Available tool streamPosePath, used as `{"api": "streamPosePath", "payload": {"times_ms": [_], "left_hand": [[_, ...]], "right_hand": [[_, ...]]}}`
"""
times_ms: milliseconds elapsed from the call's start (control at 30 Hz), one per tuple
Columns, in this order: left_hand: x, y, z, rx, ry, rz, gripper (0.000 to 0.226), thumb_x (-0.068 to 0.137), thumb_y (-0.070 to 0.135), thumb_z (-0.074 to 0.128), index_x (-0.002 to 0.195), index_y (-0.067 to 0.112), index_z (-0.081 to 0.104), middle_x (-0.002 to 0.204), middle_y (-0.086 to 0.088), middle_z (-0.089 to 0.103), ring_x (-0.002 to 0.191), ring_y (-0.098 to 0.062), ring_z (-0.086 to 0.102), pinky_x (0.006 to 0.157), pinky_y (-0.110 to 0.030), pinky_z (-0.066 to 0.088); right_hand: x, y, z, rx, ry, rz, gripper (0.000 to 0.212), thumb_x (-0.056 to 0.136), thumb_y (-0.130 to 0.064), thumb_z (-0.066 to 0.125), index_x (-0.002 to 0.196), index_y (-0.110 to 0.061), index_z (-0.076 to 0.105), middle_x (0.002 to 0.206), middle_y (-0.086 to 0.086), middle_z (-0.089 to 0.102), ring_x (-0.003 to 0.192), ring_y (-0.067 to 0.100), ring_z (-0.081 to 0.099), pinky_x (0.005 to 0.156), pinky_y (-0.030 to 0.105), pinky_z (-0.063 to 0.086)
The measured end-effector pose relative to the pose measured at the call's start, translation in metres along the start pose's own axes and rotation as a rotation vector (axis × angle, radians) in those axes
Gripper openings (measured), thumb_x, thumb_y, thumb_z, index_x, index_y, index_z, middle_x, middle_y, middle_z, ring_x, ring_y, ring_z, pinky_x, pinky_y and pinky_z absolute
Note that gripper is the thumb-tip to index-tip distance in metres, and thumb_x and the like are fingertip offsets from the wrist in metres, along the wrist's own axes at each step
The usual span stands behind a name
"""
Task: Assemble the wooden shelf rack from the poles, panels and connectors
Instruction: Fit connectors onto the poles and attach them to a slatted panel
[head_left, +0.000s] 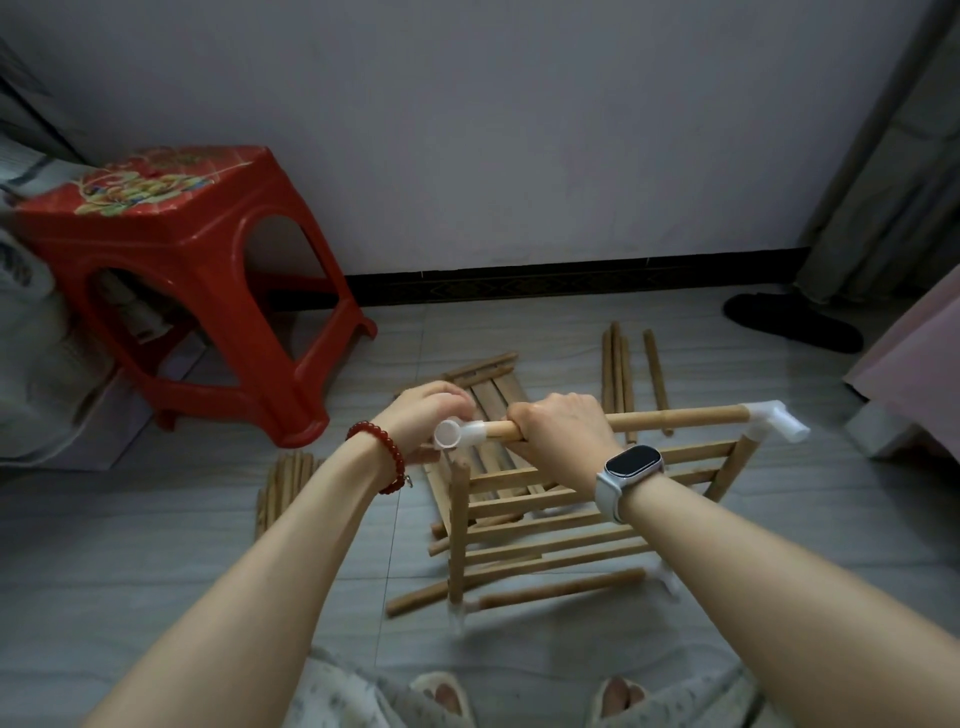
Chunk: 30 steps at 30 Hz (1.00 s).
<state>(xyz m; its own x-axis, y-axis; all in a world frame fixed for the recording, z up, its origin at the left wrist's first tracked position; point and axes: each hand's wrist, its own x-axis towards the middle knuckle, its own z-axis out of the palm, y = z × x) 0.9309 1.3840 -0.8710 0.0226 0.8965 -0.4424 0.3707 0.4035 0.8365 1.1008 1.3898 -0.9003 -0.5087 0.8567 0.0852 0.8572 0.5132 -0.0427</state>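
Here my right hand wraps the top pole; my left hand pinches its white connector, fingertips hidden behind; the half-built rack stands on the floor.

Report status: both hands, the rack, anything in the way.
Right hand grips top pole. Left hand holds white connector above upright pole, not seated. Loose panel lies behind.

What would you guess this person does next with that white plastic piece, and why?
Probably lower the white connector onto the upright pole just beneath it. The left hand holds the connector, the right hand grips the top pole, and the upright's top end looks bare.
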Motion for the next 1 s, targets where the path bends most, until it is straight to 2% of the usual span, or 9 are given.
{"api": "streamPosePath", "payload": {"times_ms": [67, 200, 300, 400, 500, 667, 800, 933, 1000], "left_hand": [[0.003, -0.007, 0.004, -0.087, 0.004, 0.073, 0.007, 0.091, 0.025, 0.056, 0.087, 0.019, 0.059, 0.088, -0.004, 0.065, 0.065, -0.013, 0.058, 0.050, -0.023, 0.042], [0.012, -0.014, 0.005, -0.282, -0.065, -0.141, 0.022, 0.090, 0.030, 0.058, 0.095, 0.009, 0.057, 0.072, -0.008, 0.066, 0.050, -0.014, 0.059, 0.042, -0.019, 0.044], [0.034, -0.022, 0.001, -0.139, 0.018, -0.137, 0.027, 0.092, 0.026, 0.056, 0.107, 0.003, 0.058, 0.082, -0.011, 0.062, 0.060, -0.015, 0.058, 0.050, -0.020, 0.046], [0.061, -0.033, 0.002, -0.087, 0.072, -0.043, 0.027, 0.094, 0.026, 0.053, 0.112, 0.006, 0.056, 0.094, -0.012, 0.060, 0.073, -0.018, 0.057, 0.062, -0.025, 0.047], [0.089, -0.044, 0.003, -0.231, 0.077, -0.036, 0.021, 0.094, 0.027, 0.051, 0.103, 0.008, 0.057, 0.083, -0.008, 0.060, 0.062, -0.014, 0.054, 0.055, -0.021, 0.044], [0.160, -0.082, -0.005, -0.228, 0.350, 0.018, 0.023, 0.093, 0.029, 0.054, 0.107, 0.012, 0.059, 0.087, -0.001, 0.057, 0.065, -0.011, 0.050, 0.052, -0.021, 0.038], [0.211, -0.123, -0.002, -0.280, 0.297, -0.063, 0.028, 0.091, 0.025, 0.058, 0.118, 0.015, 0.056, 0.093, 0.002, 0.057, 0.070, -0.009, 0.051, 0.058, -0.021, 0.041], [0.236, -0.162, 0.011, -0.491, 0.357, -0.194, 0.010, 0.087, 0.013, 0.063, 0.094, 0.014, 0.057, 0.104, -0.010, 0.056, 0.078, -0.016, 0.058, 0.061, -0.025, 0.053], [0.244, -0.178, 0.016, -0.521, 0.438, -0.239, 0.018, 0.085, 0.008, 0.065, 0.081, 0.015, 0.049, 0.107, -0.016, 0.054, 0.080, -0.021, 0.061, 0.067, -0.031, 0.057]], "right_hand": [[0.000, 0.004, 0.003, 0.012, -0.008, 0.031, 0.026, 0.096, -0.041, 0.042, 0.095, -0.020, 0.056, 0.072, -0.003, 0.045, 0.068, 0.020, 0.045, 0.063, 0.031, 0.036], [0.006, 0.013, 0.011, 0.077, -0.051, 0.037, 0.021, 0.095, -0.044, 0.043, 0.092, -0.023, 0.045, 0.068, -0.008, 0.042, 0.066, 0.017, 0.047, 0.063, 0.030, 0.037], [0.016, 0.022, 0.023, 0.119, -0.112, -0.012, 0.020, 0.096, -0.042, 0.041, 0.100, -0.024, 0.045, 0.084, -0.008, 0.047, 0.079, 0.016, 0.051, 0.075, 0.032, 0.041], [0.035, 0.036, 0.041, 0.130, -0.125, -0.015, 0.019, 0.099, -0.036, 0.037, 0.109, -0.025, 0.047, 0.093, -0.006, 0.044, 0.091, 0.016, 0.048, 0.088, 0.037, 0.037], [0.062, 0.046, 0.062, 0.098, -0.124, -0.006, 0.021, 0.100, -0.035, 0.034, 0.114, -0.026, 0.047, 0.099, -0.003, 0.049, 0.096, 0.018, 0.047, 0.087, 0.038, 0.034], [0.112, 0.065, 0.119, 0.076, -0.167, -0.014, 0.022, 0.101, -0.033, 0.032, 0.115, -0.026, 0.047, 0.106, 0.000, 0.052, 0.099, 0.021, 0.047, 0.085, 0.038, 0.031], [0.141, 0.071, 0.176, 0.133, -0.255, -0.018, 0.023, 0.101, -0.031, 0.032, 0.116, -0.024, 0.048, 0.109, 0.001, 0.052, 0.105, 0.022, 0.046, 0.086, 0.038, 0.029], [0.141, 0.078, 0.225, 0.178, -0.333, 0.027, 0.022, 0.100, -0.031, 0.033, 0.114, -0.025, 0.048, 0.109, 0.001, 0.053, 0.108, 0.022, 0.045, 0.089, 0.040, 0.028], [0.136, 0.083, 0.241, 0.216, -0.366, 0.061, 0.024, 0.099, -0.032, 0.034, 0.116, -0.026, 0.049, 0.111, 0.000, 0.053, 0.109, 0.022, 0.045, 0.091, 0.040, 0.028]]}}
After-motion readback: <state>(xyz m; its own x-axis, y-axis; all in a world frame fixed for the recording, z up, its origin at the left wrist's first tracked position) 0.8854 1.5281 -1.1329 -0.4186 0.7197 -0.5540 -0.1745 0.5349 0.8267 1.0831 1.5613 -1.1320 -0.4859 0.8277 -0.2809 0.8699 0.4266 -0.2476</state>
